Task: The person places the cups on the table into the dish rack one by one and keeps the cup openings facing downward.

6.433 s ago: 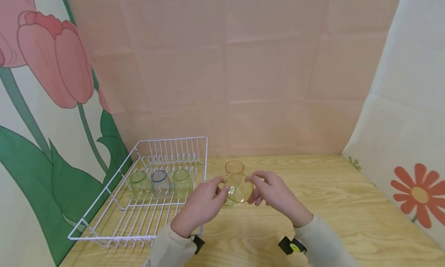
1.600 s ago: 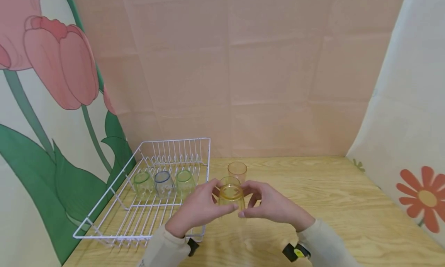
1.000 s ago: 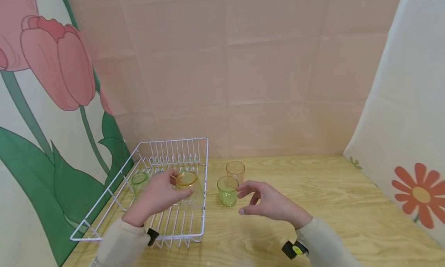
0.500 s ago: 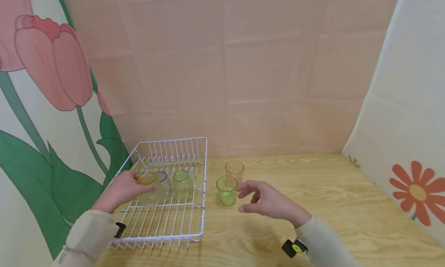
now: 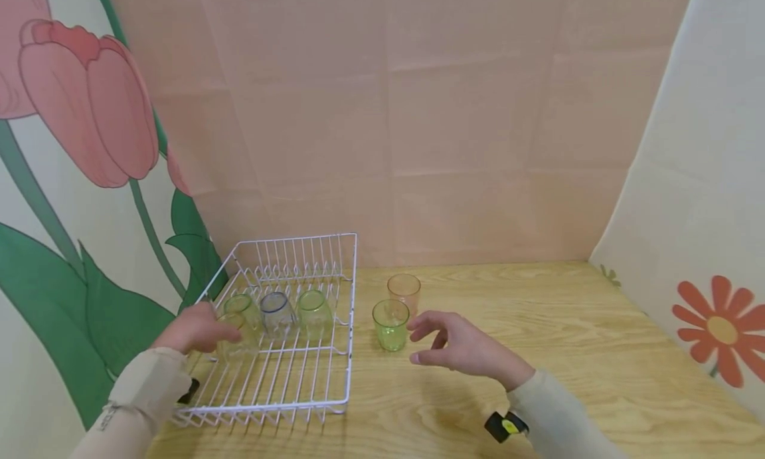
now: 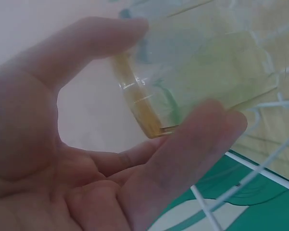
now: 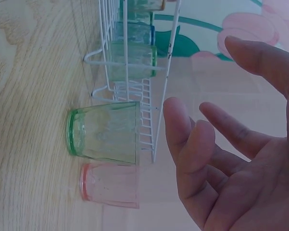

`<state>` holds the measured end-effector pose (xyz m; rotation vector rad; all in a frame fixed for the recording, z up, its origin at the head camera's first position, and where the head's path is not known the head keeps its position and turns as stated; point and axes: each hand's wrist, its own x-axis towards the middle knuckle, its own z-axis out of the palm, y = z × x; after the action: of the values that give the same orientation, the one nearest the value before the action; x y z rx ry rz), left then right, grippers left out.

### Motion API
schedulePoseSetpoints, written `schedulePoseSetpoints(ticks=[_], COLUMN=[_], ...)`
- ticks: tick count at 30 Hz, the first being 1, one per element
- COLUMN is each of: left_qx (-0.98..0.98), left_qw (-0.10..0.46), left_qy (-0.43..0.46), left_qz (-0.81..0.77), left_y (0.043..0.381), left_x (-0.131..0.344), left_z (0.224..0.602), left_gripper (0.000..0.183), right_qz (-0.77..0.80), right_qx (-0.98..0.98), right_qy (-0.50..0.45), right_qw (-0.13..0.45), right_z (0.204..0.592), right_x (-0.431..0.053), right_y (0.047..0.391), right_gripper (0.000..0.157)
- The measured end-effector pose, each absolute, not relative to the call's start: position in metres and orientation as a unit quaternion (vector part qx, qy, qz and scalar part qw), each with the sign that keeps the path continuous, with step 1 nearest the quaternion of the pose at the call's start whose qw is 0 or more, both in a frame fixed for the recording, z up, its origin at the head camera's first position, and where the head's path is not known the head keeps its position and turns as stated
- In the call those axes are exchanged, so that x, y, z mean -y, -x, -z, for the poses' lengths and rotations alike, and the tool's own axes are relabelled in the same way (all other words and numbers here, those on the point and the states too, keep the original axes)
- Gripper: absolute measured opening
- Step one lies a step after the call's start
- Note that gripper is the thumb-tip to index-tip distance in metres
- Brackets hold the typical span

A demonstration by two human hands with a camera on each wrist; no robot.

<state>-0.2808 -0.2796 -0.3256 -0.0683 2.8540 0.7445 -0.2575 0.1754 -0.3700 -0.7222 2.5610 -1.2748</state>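
Observation:
My left hand grips an upside-down yellow glass at the left side of the white wire dish rack. In the left wrist view the thumb and fingers hold the yellow glass around its amber base end. Behind it in the rack, a green glass, a blue-rimmed glass and another green glass stand upside down in a row. My right hand hovers beside an upright green glass on the table, fingers loosely bent and holding nothing.
A pink-orange glass stands upright just behind the green one on the wooden table. The rack has raised wire sides and a back row of plate slots. A pink cloth wall closes the back; a tulip-print panel borders the left.
The yellow glass was held in both hands over the table; the left hand then carried it left, over the rack, to the front left of the row. The right hand let go and stays near the green glass.

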Motion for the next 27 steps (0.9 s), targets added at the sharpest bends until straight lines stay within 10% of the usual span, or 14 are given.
schedulePoseSetpoints(ticks=[27], left_qx=[-0.959], left_qw=[0.122], left_qy=[0.038], left_qz=[-0.253], left_y=[0.288], left_x=[0.297], left_z=[0.346], left_gripper=[0.040], right_qz=[0.426], right_qx=[-0.866], right_qy=[0.244], right_qw=[0.095], right_z=[0.374], right_x=[-0.173], right_y=[0.259], right_gripper=[0.040])
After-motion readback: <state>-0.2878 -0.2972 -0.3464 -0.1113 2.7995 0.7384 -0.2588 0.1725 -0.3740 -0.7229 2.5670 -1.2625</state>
